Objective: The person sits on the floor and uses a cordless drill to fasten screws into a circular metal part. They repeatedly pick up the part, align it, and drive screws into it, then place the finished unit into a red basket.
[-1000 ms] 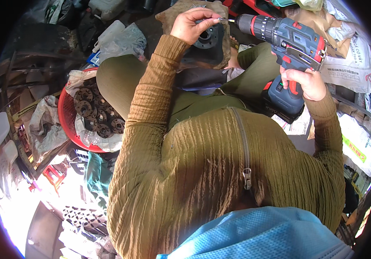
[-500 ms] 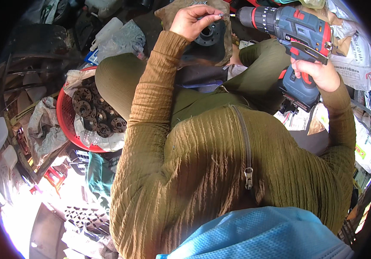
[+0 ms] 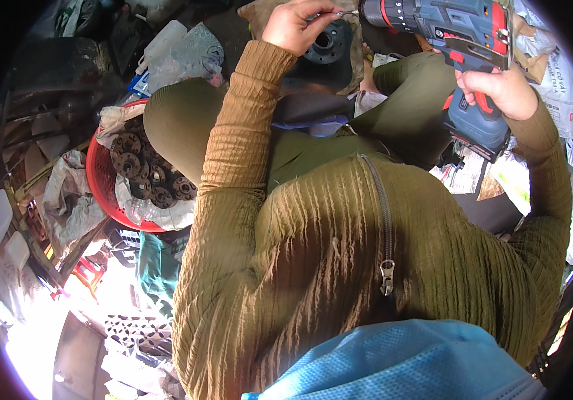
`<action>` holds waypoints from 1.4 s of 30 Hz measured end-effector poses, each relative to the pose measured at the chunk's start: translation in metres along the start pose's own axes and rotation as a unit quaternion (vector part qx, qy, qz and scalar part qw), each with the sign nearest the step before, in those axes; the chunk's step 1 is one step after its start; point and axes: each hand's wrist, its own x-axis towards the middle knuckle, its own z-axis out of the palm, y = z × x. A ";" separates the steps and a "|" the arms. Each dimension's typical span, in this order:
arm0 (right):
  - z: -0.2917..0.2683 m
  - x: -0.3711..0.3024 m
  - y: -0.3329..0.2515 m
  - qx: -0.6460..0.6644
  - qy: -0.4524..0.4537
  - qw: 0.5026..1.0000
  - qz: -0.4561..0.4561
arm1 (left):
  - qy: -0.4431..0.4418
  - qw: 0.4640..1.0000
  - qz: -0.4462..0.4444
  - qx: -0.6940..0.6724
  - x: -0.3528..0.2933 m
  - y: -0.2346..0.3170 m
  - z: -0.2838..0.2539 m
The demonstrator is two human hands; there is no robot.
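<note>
My right hand (image 3: pixel 500 92) is wrapped round the handle of a blue-grey cordless drill (image 3: pixel 463 27), which lies sideways with its chuck toward the left. At the top, the thumb and fingertips of my left hand (image 3: pixel 300 25) pinch a small screw-like metal piece (image 3: pixel 346 13) at the end of the drill's bit. The piece is too small to make out fully. Just below these fingertips, a round dark metal flange (image 3: pixel 328 44) with a centre hole lies on a dark plate.
By my left knee, a red plastic basket (image 3: pixel 100 180) holds several dark metal flanges (image 3: pixel 156 175). A clear plastic bag (image 3: pixel 193 57) lies at the upper left. White printed sacks (image 3: pixel 560 83) are piled on the right. My bent legs surround the work spot.
The drill and my right hand have shifted a little up and to the right. My left hand stays nearly in place, still pinching at the bit's end.
</note>
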 end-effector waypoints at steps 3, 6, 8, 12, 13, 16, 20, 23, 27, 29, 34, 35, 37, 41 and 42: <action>-0.002 0.008 -0.003 -0.047 0.016 0.998 -0.030 | -0.048 0.996 -0.073 -0.025 -0.006 -0.013 -0.001; -0.007 0.027 -0.004 -0.049 -0.031 0.998 0.001 | -0.093 0.995 -0.025 -0.040 -0.010 -0.047 -0.007; -0.004 0.041 0.000 -0.022 -0.038 0.999 -0.009 | -0.177 0.963 -0.082 0.188 -0.019 -0.080 -0.016; 0.006 0.076 0.003 -0.065 -0.058 0.996 0.015 | -0.313 0.846 -0.233 0.364 -0.054 -0.126 0.003; 0.009 0.082 0.003 -0.055 -0.067 0.996 0.004 | -0.289 0.864 -0.217 0.351 -0.064 -0.131 0.012; 0.015 0.096 -0.002 -0.057 -0.062 0.996 -0.015 | -0.208 0.913 -0.176 0.303 -0.081 -0.135 0.026; 0.024 0.114 -0.010 -0.057 -0.074 0.996 -0.013 | -0.161 0.936 -0.149 0.276 -0.081 -0.133 0.033; 0.027 0.125 -0.016 -0.075 -0.087 0.993 -0.001 | -0.161 0.935 -0.141 0.283 -0.080 -0.134 0.035; 0.027 0.139 -0.023 -0.125 -0.103 0.987 0.010 | -0.148 0.942 -0.114 0.280 -0.081 -0.133 0.036; 0.026 0.150 -0.027 -0.167 -0.133 0.977 0.019 | -0.147 0.939 -0.121 0.285 -0.079 -0.131 0.034; 0.026 0.162 -0.033 -0.288 -0.150 0.946 0.004 | -0.189 0.938 -0.132 0.258 -0.068 -0.122 0.025; 0.027 0.161 -0.034 -0.301 -0.151 0.941 -0.027 | -0.189 0.938 -0.129 0.260 -0.067 -0.122 0.024; 0.027 0.162 -0.036 -0.345 -0.171 0.922 -0.044 | -0.191 0.938 -0.132 0.256 -0.067 -0.122 0.024; 0.028 0.167 -0.042 -0.329 -0.130 0.935 0.023 | -0.187 0.942 -0.138 0.240 -0.069 -0.124 0.025; 0.029 0.170 -0.045 -0.337 -0.156 0.928 0.030 | -0.184 0.944 -0.137 0.237 -0.069 -0.124 0.025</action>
